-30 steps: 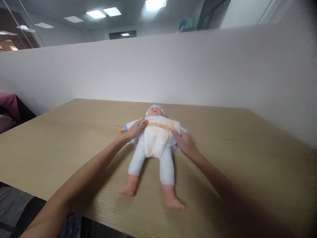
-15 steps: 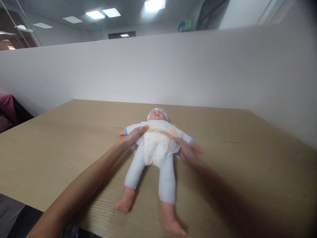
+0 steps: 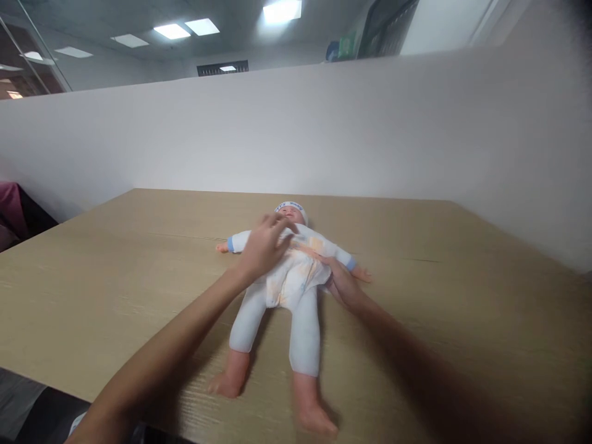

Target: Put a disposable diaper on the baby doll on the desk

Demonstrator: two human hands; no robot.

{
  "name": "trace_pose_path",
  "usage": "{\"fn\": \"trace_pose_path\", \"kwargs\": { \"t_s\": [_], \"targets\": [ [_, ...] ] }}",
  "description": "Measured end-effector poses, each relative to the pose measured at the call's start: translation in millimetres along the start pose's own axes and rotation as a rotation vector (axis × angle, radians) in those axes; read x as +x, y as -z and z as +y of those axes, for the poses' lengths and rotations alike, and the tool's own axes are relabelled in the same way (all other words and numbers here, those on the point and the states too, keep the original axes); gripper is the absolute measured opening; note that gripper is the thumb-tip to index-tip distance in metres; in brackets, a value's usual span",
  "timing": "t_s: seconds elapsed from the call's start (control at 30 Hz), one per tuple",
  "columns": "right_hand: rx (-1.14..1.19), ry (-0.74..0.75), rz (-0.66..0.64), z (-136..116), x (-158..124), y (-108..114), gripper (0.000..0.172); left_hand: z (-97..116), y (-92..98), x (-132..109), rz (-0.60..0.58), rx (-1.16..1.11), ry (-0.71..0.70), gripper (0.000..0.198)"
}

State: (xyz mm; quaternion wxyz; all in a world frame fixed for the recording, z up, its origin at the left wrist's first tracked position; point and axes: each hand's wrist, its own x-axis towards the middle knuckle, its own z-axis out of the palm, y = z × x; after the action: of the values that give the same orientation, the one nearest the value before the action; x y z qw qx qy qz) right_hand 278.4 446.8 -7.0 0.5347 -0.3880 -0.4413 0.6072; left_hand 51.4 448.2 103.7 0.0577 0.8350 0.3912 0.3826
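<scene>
A baby doll (image 3: 305, 345) in a white suit with blue cuffs lies on its back, feet towards me and arms spread. Around its hips and belly is a white diaper (image 3: 289, 287) with orange markings. My left hand (image 3: 267, 243) is over the doll's chest and the diaper's upper left side, fingers apart and slightly blurred, holding nothing; it hides part of the doll's chin and waist. At the diaper's right side, my right hand (image 3: 341, 283) grips the edge near the waist; some of its fingers are hidden.
The doll lies on a wide wood-coloured table (image 3: 139, 271). A white partition (image 3: 296, 135) rises behind the table and along the right. Dark pink cloth (image 3: 12, 206) shows beyond the left edge.
My left hand has lifted from the diaper's left side and moved right and up across the doll's chest. My right hand stays at the diaper's right side. The view has shifted slightly.
</scene>
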Motion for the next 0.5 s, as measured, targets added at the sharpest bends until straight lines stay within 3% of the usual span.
{"fn": "trace_pose_path", "kwargs": {
  "t_s": [0.07, 0.17, 0.27, 0.5],
  "targets": [
    [0.005, -0.005, -0.005, 0.0, 1.4, 0.4, 0.036, 19.2, -13.5, 6.1, -0.169, 0.089, -0.155, 0.019],
    [-0.014, -0.014, -0.022, 0.2, 3.0, 4.5, 0.032, 30.9, -33.5, 9.6, -0.325, 0.223, -0.079, 0.022],
    [-0.059, -0.044, -0.048, -3.9, 1.5, 13.6, 0.028, 26.6, -43.1, 6.7, -0.345, 0.266, -0.035, 0.030],
    [-0.246, -0.152, -0.082, -30.4, 4.0, 37.2, 0.015, 20.4, -38.6, -0.4, -0.386, 0.269, -0.088, 0.035]
  ]
}}
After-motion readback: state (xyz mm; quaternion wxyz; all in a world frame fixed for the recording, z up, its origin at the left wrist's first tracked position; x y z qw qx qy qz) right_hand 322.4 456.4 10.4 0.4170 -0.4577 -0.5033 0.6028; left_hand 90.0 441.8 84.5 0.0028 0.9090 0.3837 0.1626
